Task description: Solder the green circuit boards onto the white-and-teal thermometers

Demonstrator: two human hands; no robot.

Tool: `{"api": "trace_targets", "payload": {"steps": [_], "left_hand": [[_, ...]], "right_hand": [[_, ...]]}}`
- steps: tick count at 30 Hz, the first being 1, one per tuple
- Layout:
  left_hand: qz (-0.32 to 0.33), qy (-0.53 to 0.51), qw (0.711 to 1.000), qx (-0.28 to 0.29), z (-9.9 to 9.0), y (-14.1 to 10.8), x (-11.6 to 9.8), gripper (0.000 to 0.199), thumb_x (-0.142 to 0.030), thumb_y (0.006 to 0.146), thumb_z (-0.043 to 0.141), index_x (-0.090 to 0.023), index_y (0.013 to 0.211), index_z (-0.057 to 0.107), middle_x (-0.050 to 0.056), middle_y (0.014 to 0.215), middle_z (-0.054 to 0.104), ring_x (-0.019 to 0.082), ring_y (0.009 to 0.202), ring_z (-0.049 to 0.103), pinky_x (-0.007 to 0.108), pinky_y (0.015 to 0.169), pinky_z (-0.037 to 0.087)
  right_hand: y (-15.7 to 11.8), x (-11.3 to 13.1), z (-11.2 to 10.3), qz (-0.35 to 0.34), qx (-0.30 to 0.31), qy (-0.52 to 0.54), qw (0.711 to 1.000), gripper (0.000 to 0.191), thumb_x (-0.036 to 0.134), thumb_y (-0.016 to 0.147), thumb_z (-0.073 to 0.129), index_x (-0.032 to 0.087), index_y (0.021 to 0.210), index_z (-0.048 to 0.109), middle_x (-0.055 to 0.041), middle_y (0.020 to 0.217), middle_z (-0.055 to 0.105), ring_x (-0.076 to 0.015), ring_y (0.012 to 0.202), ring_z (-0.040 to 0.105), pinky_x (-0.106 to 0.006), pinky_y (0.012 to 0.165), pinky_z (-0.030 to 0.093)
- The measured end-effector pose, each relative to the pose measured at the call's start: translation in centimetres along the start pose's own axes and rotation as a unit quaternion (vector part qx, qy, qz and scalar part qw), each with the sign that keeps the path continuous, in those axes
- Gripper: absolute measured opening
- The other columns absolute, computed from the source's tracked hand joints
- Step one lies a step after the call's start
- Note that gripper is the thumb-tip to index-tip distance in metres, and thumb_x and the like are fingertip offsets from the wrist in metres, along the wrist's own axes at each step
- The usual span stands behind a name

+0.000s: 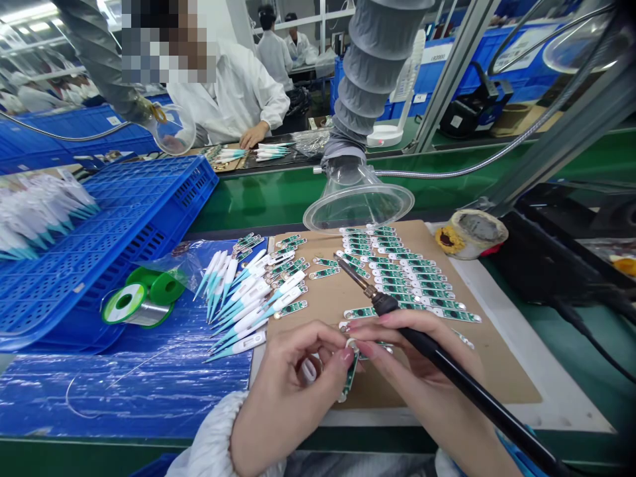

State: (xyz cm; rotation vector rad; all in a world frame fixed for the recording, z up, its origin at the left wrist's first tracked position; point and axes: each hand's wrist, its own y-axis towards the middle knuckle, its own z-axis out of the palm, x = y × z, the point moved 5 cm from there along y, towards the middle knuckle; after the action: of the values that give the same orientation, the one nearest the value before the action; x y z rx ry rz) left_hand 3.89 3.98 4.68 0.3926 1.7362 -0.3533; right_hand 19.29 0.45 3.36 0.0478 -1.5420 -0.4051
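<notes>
L hand (293, 391): pinching 1 sm. green PCB (350, 379) over near part of brown cardboard (497, 371). R hand (422, 389): thumb & fingertips at PCB's upper end, also holding soldering iron (447, 366), tip fwd. I see more PCBs (433, 293) beyond, wht/blue thermometers (256, 291) to L.

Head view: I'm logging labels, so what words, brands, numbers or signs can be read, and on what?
"R2000", with an unclear character before it: label on a blue bin.
Too blurred: paper farther right; sticker on the black device.
Too small: any print on the boards or spool.
</notes>
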Motion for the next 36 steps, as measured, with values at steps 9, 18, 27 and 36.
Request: {"api": "trace_targets", "payload": {"steps": [9, 18, 27, 36], "left_hand": [[-0.041, -0.125, 0.991, -0.038, -1.3, 0.0, 0.9, 0.022, -0.033, 0.094, 0.065, -0.017, 0.079, 0.064, 0.002, 0.067, 0.072, 0.003, 0.043, 0.044, 0.011, 0.039, 0.033], [-0.055, -0.231, 0.970, -0.059, -0.7, -0.1, 1.5, 0.025, -0.040, 0.092, 0.070, -0.019, 0.081, 0.062, -0.001, 0.067, 0.072, 0.000, 0.039, 0.040, 0.007, 0.036, 0.031], [-0.070, -0.244, 0.966, -0.057, -0.4, -0.4, 0.9, 0.030, -0.043, 0.089, 0.073, -0.017, 0.079, 0.061, -0.001, 0.064, 0.071, 0.000, 0.037, 0.043, 0.006, 0.036, 0.034], [-0.069, -0.257, 0.963, -0.050, -0.2, -0.7, 0.4, 0.027, -0.042, 0.091, 0.071, -0.019, 0.080, 0.062, -0.001, 0.065, 0.071, 0.000, 0.038, 0.044, 0.006, 0.038, 0.036]], "right_hand": [[-0.1, -0.1, -2.5, -0.032, -0.100, 0.040, 0.994, 0.026, 0.040, 0.101, 0.054, 0.030, 0.122, 0.066, 0.0049, 0.053, 0.060, -0.0145, 0.057, 0.064, -0.030, 0.061, 0.056], [0.0, -1.9, -4.0, 0.096, -0.228, 0.139, 0.959, 0.026, 0.051, 0.080, 0.074, 0.026, 0.072, 0.075, 0.0028, 0.051, 0.049, -0.0088, 0.042, 0.041, -0.022, 0.038, 0.033], [0.0, -2.0, -3.3, 0.112, -0.220, 0.148, 0.958, 0.028, 0.052, 0.075, 0.079, 0.025, 0.070, 0.076, 0.0046, 0.041, 0.040, -0.0080, 0.039, 0.040, -0.020, 0.038, 0.035], [0.2, -2.2, -3.0, 0.133, -0.229, 0.162, 0.950, 0.030, 0.050, 0.066, 0.084, 0.023, 0.063, 0.071, 0.0038, 0.052, 0.046, -0.0068, 0.043, 0.039, -0.019, 0.037, 0.035]]}}
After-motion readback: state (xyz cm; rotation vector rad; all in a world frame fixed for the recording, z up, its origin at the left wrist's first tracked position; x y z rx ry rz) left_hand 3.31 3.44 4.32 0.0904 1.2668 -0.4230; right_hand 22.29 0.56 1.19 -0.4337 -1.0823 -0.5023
